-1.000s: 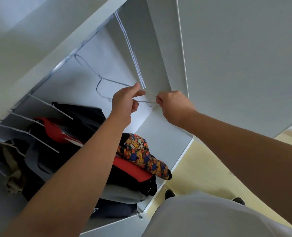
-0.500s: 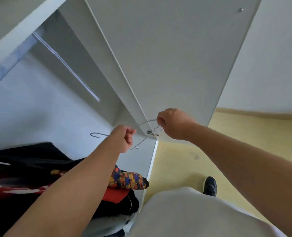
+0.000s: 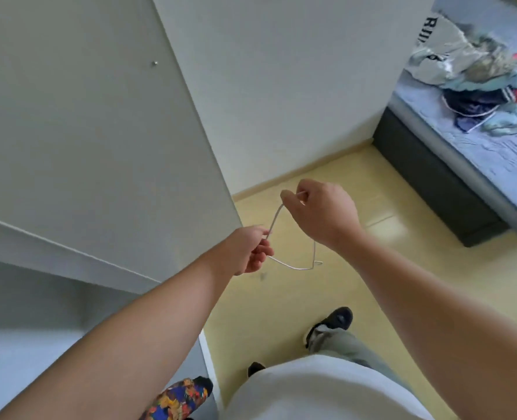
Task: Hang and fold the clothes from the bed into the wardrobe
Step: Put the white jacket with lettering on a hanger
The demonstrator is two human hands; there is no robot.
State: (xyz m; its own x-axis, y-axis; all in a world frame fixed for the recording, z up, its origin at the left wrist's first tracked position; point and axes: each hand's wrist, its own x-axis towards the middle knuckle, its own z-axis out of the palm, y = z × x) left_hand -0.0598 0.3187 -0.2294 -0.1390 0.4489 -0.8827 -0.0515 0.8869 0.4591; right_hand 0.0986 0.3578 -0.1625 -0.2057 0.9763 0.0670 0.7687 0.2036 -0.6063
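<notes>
Gripping a thin white wire hanger [image 3: 293, 266], both hands.

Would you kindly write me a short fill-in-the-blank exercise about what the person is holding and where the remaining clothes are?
1. Both hands, the left hand and the right hand, grip one thin wire ____.
2. The pile of clothes still to be sorted lies on the ____.
3. The floor under the hands is pale ____.
4. The hanger carries ____ garment at this moment.

Missing words: hanger; bed; yellow; no
</notes>
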